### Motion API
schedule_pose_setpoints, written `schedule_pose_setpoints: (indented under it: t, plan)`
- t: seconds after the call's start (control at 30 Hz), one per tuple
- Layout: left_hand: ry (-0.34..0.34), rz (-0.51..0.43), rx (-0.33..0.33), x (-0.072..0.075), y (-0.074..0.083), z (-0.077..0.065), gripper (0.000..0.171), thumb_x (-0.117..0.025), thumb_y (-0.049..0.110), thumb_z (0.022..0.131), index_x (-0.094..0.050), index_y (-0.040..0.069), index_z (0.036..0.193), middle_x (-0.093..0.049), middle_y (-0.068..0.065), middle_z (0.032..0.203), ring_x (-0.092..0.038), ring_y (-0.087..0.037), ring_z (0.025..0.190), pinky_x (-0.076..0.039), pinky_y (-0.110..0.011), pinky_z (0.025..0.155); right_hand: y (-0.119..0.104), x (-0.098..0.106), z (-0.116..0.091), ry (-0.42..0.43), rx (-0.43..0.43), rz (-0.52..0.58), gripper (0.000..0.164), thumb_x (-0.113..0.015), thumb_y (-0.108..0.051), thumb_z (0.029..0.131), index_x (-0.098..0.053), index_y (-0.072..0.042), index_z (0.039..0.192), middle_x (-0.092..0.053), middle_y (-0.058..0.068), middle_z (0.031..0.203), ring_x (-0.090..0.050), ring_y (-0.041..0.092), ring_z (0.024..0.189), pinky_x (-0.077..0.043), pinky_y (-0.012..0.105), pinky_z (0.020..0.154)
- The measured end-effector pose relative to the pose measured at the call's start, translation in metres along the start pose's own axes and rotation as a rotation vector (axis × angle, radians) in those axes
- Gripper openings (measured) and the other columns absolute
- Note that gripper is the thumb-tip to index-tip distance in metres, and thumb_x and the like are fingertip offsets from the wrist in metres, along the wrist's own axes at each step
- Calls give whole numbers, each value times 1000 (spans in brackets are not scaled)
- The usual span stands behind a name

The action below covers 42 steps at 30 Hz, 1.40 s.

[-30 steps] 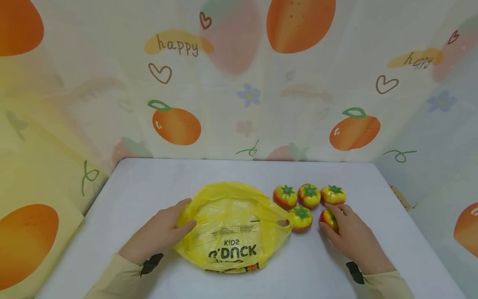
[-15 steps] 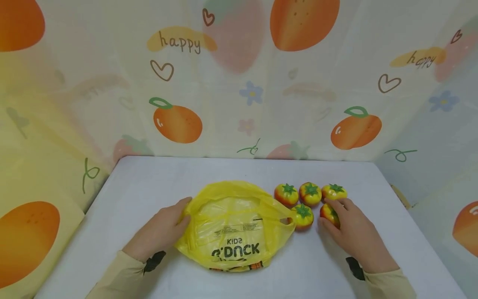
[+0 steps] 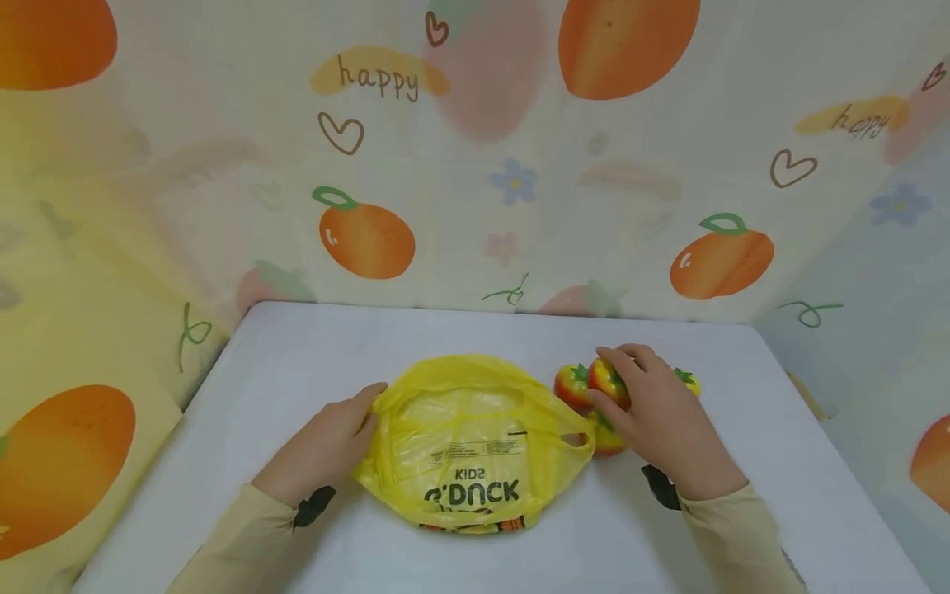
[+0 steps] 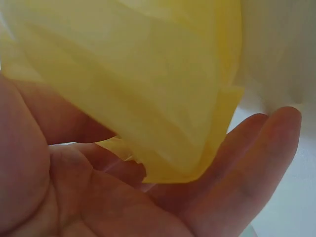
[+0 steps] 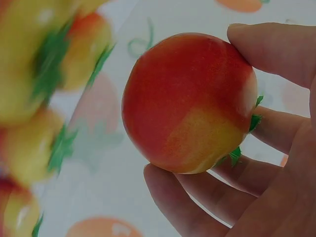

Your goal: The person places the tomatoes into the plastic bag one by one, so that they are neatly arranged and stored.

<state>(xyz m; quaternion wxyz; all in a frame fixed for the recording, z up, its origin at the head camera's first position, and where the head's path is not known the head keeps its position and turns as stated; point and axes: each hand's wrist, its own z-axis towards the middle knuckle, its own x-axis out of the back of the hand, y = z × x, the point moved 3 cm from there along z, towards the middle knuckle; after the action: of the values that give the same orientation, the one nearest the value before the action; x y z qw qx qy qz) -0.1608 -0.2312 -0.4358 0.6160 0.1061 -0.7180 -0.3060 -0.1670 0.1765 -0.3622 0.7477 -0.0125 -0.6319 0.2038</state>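
Note:
In the head view a yellow plastic bag with printed lettering lies on the table, its mouth spread toward me. My left hand holds the bag's left edge; the left wrist view has the thin yellow film between thumb and fingers. My right hand grips a red and yellow toy tomato, raised above the others. The right wrist view shows this tomato between thumb and fingertips, its green leaves toward the palm. Beside the bag sit more tomatoes, partly hidden by the right hand.
A white table carries everything. Behind it hangs a cloth backdrop printed with oranges, hearts and the word happy. The bag's right handle loop lies against the front tomato.
My right hand has picked up the nearest right tomato and carried it up and leftward over the others. The left hand stays at the bag's edge. The head view has shifted slightly.

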Motion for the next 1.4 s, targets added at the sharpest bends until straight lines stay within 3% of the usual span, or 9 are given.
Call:
schedule_pose_setpoints:
  t: [0.2, 0.43, 0.7, 0.9, 1.4]
  plan:
    - [-17, -12, 38, 9, 17, -4, 50, -42, 19, 116, -44, 1, 162, -61, -22, 155, -61, -39, 142, -50, -59, 118, -42, -18, 20, -3, 91, 35, 61, -80, -38, 99, -61, -11, 150, -62, 16, 141, -68, 33, 114, -63, 52, 100]
    - [-10, 2, 64, 9, 16, -3, 49, -43, 16, 114, -47, 0, 160, -63, -23, 153, -63, -40, 140, -50, -60, 118, -93, -42, 42, -15, 209, 64, 60, -81, -39, 99, -63, -14, 150, -63, 11, 139, -68, 27, 114, -64, 45, 98]
    - [-14, -20, 99, 9, 16, -2, 50, -43, 19, 114, -48, 3, 161, -62, -19, 155, -61, -38, 143, -48, -58, 121, -134, -68, 53, -104, 267, 111, 59, -77, -43, 101, -61, -17, 151, -62, 7, 140, -65, 22, 115, -63, 40, 101]
    - [-1, -17, 114, 10, 13, -3, 48, -46, 18, 113, -50, 3, 159, -65, -19, 151, -65, -37, 138, -50, -58, 119, -153, -87, 57, -131, 302, 112, 58, -78, -43, 100, -62, -19, 151, -62, 6, 140, -65, 20, 116, -61, 38, 106]
    - [19, -30, 91, 8, 11, 0, 48, -44, 19, 115, -50, 2, 159, -66, -19, 150, -66, -36, 137, -52, -57, 116, -161, -117, 57, -197, 346, 99, 57, -78, -39, 101, -62, -17, 151, -60, 6, 146, -64, 20, 122, -59, 37, 110]
